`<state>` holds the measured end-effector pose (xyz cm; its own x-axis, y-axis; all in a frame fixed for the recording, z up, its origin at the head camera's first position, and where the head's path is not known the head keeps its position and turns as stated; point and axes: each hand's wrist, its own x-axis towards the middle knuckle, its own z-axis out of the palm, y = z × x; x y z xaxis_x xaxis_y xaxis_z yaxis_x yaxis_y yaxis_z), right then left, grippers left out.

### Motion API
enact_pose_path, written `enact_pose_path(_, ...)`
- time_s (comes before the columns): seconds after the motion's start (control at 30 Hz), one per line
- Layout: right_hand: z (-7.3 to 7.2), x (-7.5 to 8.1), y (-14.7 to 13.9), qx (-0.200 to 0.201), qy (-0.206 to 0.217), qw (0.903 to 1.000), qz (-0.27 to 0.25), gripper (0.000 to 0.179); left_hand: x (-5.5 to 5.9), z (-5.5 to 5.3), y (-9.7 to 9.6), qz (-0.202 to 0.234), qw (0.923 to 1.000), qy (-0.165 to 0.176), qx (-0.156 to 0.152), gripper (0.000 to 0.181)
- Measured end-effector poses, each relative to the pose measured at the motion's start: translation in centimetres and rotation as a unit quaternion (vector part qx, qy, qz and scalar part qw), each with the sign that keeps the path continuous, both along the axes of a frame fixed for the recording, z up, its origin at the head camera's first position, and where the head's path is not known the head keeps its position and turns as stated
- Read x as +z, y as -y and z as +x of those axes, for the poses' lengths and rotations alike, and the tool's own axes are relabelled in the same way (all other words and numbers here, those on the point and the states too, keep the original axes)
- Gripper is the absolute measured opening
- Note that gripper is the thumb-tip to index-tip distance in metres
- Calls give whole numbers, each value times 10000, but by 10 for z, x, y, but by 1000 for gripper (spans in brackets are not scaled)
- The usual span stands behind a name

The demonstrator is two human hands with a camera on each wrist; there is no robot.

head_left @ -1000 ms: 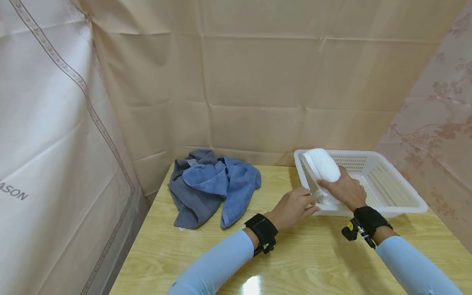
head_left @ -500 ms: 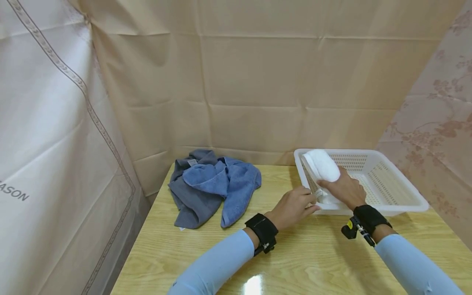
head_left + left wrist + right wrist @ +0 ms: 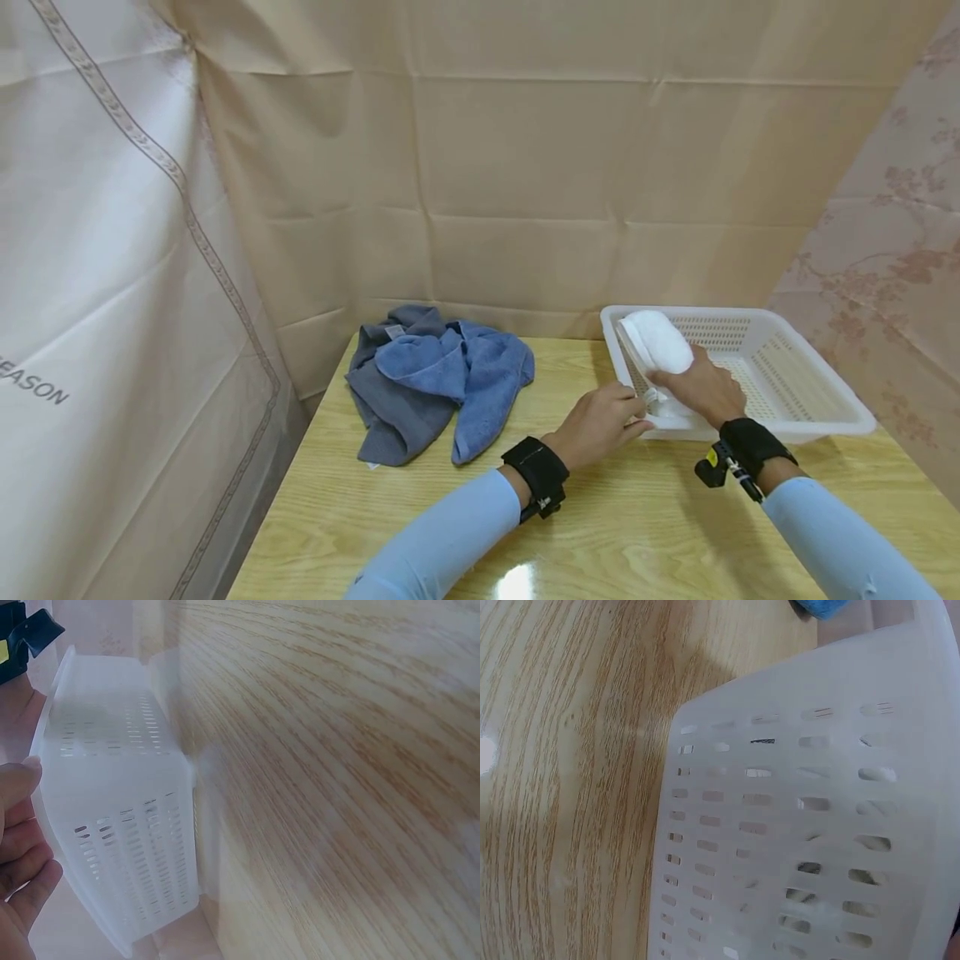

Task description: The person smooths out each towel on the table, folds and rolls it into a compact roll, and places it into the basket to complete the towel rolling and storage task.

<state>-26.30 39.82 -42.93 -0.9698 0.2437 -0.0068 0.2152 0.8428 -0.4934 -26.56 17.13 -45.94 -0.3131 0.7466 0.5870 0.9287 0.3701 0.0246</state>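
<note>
In the head view, a rolled white towel (image 3: pixel 658 343) is at the left end of a white plastic basket (image 3: pixel 750 313). My right hand (image 3: pixel 708 387) grips the roll from the right, its fingertips mostly hidden. At the near left corner, my left hand (image 3: pixel 603 421) holds the basket's rim. The left wrist view shows the fingers (image 3: pixel 46 889) and thumb of that hand curled at the rim, with the basket's slotted wall (image 3: pixel 135 847) beside them. In the right wrist view, the slotted wall (image 3: pixel 780 825) fills much of the picture and the towel is hidden behind it.
A crumpled blue towel (image 3: pixel 491 375) lies over a crumpled grey towel (image 3: pixel 405 421) at the left of the wooden table (image 3: pixel 600 533). A beige cloth (image 3: pixel 525 167) hangs behind the table, with pale cloths at both sides. The basket stands near the right back.
The white towel's far end sits slightly lower in the basket than a second ago. Both hands keep their places, and the blue and grey towels are unchanged.
</note>
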Motion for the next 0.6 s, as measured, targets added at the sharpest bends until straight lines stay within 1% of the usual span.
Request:
enact_pose_path(0.13,-2,-3,1,40,157,9999,21,103,-1,0,0,-10,10000,-66,45,18)
enact_pose_path(0.23,-5,-5,2,92,184,9998,38,104,-2,-1,1,33,10000,-51,29,17)
enact_pose_path(0.37,-6,-8,3,164,235,9996,43,105,-3,-1,2,65,10000,19,-45,15)
enact_pose_path(0.6,-9,-6,4,280,422,9987,25,105,-3,-4,3,101,9997,114,-183,13)
